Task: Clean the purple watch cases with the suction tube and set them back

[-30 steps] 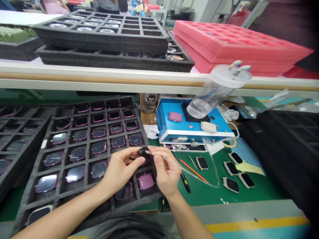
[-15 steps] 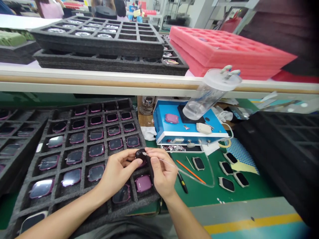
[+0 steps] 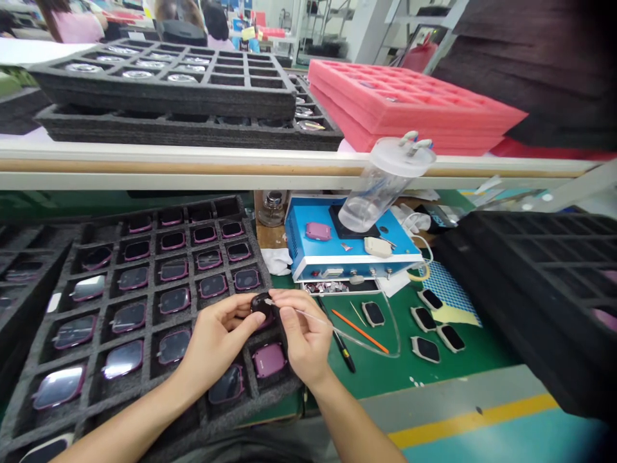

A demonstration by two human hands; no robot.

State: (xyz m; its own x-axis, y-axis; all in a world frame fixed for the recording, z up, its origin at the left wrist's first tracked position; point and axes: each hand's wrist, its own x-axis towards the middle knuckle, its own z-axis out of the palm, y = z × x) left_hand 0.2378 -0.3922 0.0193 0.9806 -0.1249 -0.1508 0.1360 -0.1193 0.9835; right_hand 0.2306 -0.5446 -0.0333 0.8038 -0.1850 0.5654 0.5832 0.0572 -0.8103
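Observation:
My left hand (image 3: 216,337) holds a dark watch case (image 3: 263,305) by its edges, just above a pocket of the grey foam tray (image 3: 144,392). My right hand (image 3: 301,337) pinches a thin dispensing tube (image 3: 332,325), and its needle tip (image 3: 268,301) rests at the case's edge. The tube runs right and loops across the green mat (image 3: 385,379). Several watch cases with purple rims sit in the tray's pockets, and a purple-backed case (image 3: 268,360) lies just below my hands. Part of the held case is hidden by my fingers.
A blue machine (image 3: 313,257) stands beyond my hands, with a transparent dispensing barrel (image 3: 371,193) leaning above it. An orange stick (image 3: 359,331), a black pen (image 3: 340,344) and several black-faced parts (image 3: 425,349) lie on the mat. A black foam tray (image 3: 530,289) stands right; a shelf rail (image 3: 193,167) crosses above.
The whole view has drifted left as my head turned. Both hands keep the same hold on the case and tube, with the needle tip still at the case's edge.

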